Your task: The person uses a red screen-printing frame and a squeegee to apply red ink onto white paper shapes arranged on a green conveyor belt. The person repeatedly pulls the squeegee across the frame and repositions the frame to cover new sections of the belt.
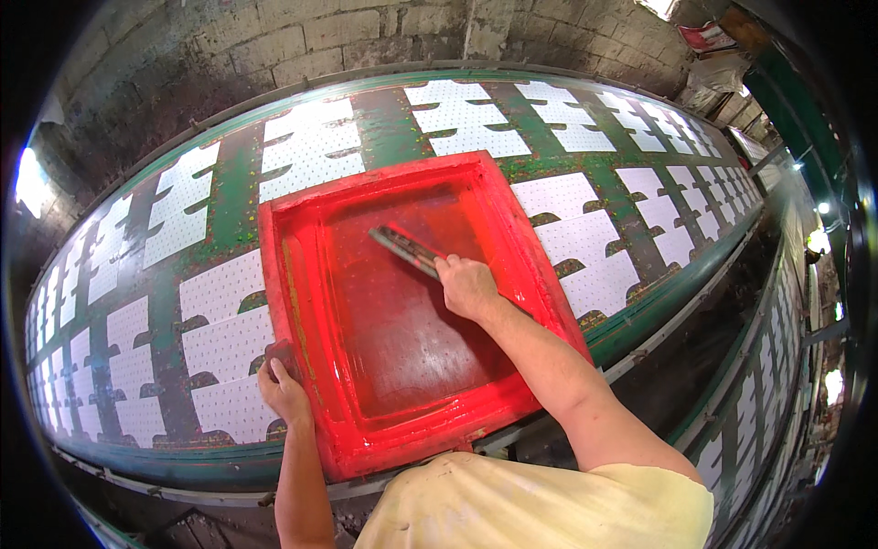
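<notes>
A screen printing frame (302, 384) coated in red ink lies on the long green table in front of me. My right hand (469, 285) is closed round the end of a squeegee (402, 249), a dark flat bar with red ink along it. The squeegee slants across the mesh (412, 343), whose upper part is redder and whose lower part looks dark and shiny. At the frame's left side, my left hand (285, 392) has its fingers curled against the rim, by a small dark red block (278, 351). What its fingertips grip is partly hidden.
White cut fabric pieces (224, 343) with small printed marks lie in rows along the green table (240, 215). A rail edges its near side. A block wall (274, 41) stands behind. To the right, a second table holds more white pieces (745, 403).
</notes>
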{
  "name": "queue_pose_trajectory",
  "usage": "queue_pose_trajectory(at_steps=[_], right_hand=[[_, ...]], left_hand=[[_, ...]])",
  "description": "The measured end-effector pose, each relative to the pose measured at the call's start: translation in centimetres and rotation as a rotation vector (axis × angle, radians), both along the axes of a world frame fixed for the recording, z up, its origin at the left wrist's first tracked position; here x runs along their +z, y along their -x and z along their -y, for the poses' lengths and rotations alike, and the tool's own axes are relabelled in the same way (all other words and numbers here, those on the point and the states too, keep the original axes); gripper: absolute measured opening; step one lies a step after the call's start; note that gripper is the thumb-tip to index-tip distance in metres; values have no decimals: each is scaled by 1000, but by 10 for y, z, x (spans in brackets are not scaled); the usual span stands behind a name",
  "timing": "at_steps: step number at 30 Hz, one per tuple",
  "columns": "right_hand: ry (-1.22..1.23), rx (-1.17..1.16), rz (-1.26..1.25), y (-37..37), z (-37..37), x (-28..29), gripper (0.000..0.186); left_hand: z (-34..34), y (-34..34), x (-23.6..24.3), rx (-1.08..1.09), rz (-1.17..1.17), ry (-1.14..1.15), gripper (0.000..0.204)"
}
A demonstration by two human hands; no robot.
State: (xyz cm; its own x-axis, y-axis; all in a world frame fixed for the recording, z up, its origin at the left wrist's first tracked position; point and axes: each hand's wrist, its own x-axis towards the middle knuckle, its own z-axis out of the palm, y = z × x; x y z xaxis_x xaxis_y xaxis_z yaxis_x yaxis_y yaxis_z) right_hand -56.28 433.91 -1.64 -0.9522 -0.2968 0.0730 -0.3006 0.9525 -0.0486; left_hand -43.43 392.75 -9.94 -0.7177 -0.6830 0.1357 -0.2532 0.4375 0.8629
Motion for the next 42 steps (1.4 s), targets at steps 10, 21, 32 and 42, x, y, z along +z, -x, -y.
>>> queue_pose_trajectory(at_steps=[10, 21, 32, 42], right_hand=[[152, 310, 131, -138, 5, 19, 42], [106, 440, 87, -254, 13, 17, 43], [244, 543, 49, -270, 2, 19, 48], [642, 395, 33, -233, -137, 17, 35]], left_hand=[[1, 0, -1, 3, -18, 107, 46], [5, 5, -6, -37, -49, -20, 46], [5, 6, 3, 45, 138, 108, 59], [13, 13, 3, 97, 233, 89, 83]])
